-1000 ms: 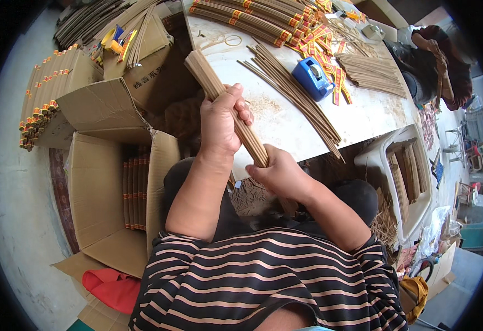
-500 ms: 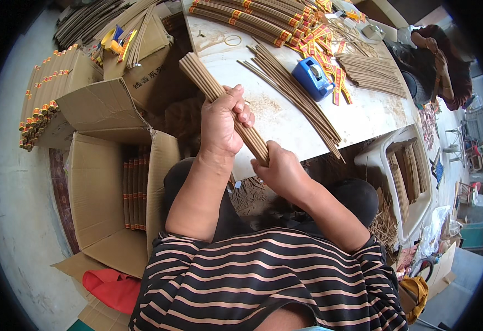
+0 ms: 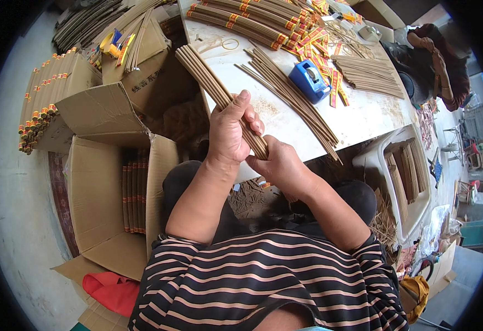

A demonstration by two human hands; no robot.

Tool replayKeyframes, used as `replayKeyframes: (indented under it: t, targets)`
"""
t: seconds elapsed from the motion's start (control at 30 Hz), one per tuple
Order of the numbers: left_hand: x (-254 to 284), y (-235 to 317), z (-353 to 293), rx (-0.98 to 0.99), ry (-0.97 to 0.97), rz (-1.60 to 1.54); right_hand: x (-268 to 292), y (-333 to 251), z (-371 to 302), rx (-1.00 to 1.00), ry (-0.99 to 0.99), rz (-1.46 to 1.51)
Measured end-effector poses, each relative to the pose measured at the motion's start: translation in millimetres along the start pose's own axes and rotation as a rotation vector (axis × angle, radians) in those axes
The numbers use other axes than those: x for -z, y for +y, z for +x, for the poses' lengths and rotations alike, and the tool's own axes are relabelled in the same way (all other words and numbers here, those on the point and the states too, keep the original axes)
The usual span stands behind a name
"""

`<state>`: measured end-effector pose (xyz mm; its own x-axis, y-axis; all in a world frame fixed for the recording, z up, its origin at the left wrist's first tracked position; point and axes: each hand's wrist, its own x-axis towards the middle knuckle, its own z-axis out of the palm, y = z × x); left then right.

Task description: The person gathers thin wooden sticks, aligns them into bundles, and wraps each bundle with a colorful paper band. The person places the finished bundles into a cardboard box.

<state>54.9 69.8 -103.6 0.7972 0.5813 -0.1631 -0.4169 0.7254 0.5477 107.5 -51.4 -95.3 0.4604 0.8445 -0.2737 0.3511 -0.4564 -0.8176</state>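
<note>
A bundle of brown incense sticks (image 3: pixel 204 73) slants across the near left edge of the white table, held in both hands. My left hand (image 3: pixel 231 129) wraps around its middle, thumb lying along the sticks. At the lower end, my right hand (image 3: pixel 280 163) is closed on the bundle, close beside the left. Loose incense sticks (image 3: pixel 291 99) lie on the table just beyond my hands. A blue tape dispenser (image 3: pixel 310 80) stands to their right, next to scattered red and yellow paper labels (image 3: pixel 335 88).
Labelled bundles (image 3: pixel 236 22) lie at the table's far side. At left is an open cardboard box (image 3: pixel 92 193) with bundles inside; more bundles (image 3: pixel 48 94) are stacked behind it. A white bin (image 3: pixel 371 160) of sticks stands at right. Another person (image 3: pixel 446 66) sits at far right.
My left hand has slid down the bundle toward the right hand, so more of the upper end shows. The right hand has shifted slightly, still gripping the lower end.
</note>
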Motion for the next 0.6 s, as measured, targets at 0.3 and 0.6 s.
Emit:
replayKeyframes:
  t: [0.3,0.6]
  targets:
    - [8,11,6,-0.056,-0.002,0.02,8,5,-4,0.312,0.297,0.034]
    - [35,43,20,-0.22,0.057,-0.1,50,39,-25,0.521,0.329,-0.512]
